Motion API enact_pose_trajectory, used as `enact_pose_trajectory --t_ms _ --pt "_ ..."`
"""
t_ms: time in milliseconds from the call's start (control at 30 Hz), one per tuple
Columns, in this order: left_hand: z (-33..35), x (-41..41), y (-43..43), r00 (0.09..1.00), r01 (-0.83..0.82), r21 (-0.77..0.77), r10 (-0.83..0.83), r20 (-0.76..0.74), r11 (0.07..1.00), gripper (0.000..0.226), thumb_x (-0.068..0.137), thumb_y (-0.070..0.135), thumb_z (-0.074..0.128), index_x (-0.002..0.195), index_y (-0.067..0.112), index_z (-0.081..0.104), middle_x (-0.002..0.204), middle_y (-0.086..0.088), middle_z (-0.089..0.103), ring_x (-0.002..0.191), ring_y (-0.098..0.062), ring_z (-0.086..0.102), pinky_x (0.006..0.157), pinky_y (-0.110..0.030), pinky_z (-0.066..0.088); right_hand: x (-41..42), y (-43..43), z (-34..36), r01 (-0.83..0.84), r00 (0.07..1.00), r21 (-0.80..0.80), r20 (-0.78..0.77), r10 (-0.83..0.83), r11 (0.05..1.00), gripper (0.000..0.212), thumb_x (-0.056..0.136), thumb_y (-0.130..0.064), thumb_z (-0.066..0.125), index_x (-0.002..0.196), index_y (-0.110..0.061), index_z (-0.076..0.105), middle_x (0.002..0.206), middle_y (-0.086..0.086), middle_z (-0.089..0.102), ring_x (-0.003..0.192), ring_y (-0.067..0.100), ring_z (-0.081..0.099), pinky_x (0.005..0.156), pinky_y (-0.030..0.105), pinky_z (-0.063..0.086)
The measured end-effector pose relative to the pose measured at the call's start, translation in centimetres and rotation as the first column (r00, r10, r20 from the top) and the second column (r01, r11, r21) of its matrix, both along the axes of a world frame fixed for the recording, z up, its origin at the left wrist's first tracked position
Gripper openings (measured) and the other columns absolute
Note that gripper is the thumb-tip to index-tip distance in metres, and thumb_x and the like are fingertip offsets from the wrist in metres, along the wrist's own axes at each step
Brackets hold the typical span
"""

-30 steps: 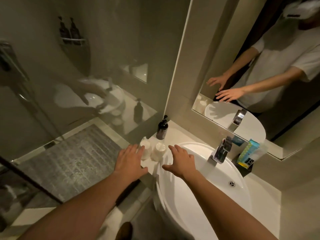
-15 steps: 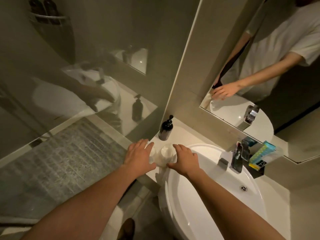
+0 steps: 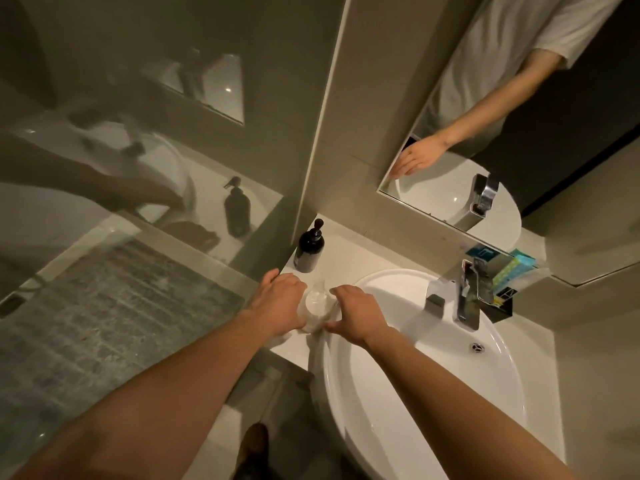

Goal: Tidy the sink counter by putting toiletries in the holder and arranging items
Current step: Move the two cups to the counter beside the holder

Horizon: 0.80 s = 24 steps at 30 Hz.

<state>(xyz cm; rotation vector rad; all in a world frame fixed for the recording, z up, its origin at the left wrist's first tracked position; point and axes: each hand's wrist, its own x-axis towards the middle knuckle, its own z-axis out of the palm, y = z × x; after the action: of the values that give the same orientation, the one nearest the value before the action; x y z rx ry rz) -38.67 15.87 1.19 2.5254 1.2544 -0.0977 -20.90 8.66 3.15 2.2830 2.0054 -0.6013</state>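
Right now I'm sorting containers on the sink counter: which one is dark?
The pump bottle by the wall corner is the dark one, with a black pump head. The cup between the left hand and right hand is pale.

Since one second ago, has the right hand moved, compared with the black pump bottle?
Yes. The right hand has moved left, off the basin rim toward the counter in front of the black pump bottle, and now touches the clear cup.

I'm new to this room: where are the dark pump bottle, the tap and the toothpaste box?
Dark pump bottle (image 3: pixel 309 250): head view, on its body.
Tap (image 3: pixel 468 303): head view, on its chrome spout.
Toothpaste box (image 3: pixel 513 271): head view, on its teal side.
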Motion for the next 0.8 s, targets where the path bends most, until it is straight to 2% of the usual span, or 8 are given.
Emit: enact_pose_trajectory --t_ms 133,300,400,633,800 --pt "0.0 0.4 0.6 1.000 0.029 -0.043 -0.029 0.000 0.999 0.049 0.077 0.045 0.070 0.122 0.025 0.063 0.120 0.006 0.062 0.120 -0.014 0.052 0.120 -0.037 0.014 -0.3 0.6 -0.3 0.007 1.000 0.005 -0.004 -0.007 1.000 0.061 0.076 -0.053 0.076 0.128 -0.023 0.061 0.127 0.002 0.066 0.113 0.024 0.061 0.098 0.038 0.048" --pt "-0.3 0.7 0.8 0.997 0.071 -0.051 -0.069 0.030 0.996 0.052 0.081 0.055 0.068 0.123 0.025 0.063 0.117 0.005 0.065 0.116 -0.019 0.057 0.110 -0.036 0.032 -0.9 0.9 -0.8 0.036 0.998 0.005 -0.046 -0.036 0.999 0.059 0.076 -0.055 0.076 0.124 -0.022 0.065 0.122 0.003 0.069 0.107 0.025 0.064 0.096 0.041 0.051" --pt "-0.5 0.7 1.0 0.996 0.066 -0.069 -0.062 0.059 0.995 0.055 0.083 0.054 0.071 0.127 0.022 0.061 0.122 0.002 0.065 0.115 -0.020 0.057 0.104 -0.035 0.039 -1.0 0.9 -1.0 0.060 0.995 0.009 -0.079 -0.059 0.998 0.057 0.076 -0.055 0.076 0.122 -0.023 0.065 0.120 0.003 0.070 0.104 0.025 0.065 0.094 0.041 0.052" --pt "0.0 0.6 1.4 0.986 0.022 -0.115 -0.003 0.169 0.993 0.064 0.082 0.047 0.077 0.137 0.021 0.058 0.132 0.001 0.063 0.122 -0.020 0.055 0.104 -0.034 0.042 -0.4 0.8 -0.6 0.122 0.979 0.031 -0.170 -0.115 0.992 0.062 0.078 -0.053 0.076 0.131 -0.023 0.060 0.128 0.001 0.068 0.110 0.025 0.064 0.098 0.040 0.050" --pt "1.5 0.7 1.5 0.954 -0.046 -0.158 0.090 0.285 0.986 0.064 0.076 0.043 0.084 0.132 0.024 0.062 0.128 0.004 0.065 0.117 -0.020 0.058 0.093 -0.032 0.044 0.4 1.0 0.7 0.134 0.965 0.067 -0.235 -0.115 0.989 0.061 0.081 -0.048 0.075 0.134 -0.022 0.058 0.131 0.000 0.066 0.113 0.024 0.062 0.097 0.037 0.049"
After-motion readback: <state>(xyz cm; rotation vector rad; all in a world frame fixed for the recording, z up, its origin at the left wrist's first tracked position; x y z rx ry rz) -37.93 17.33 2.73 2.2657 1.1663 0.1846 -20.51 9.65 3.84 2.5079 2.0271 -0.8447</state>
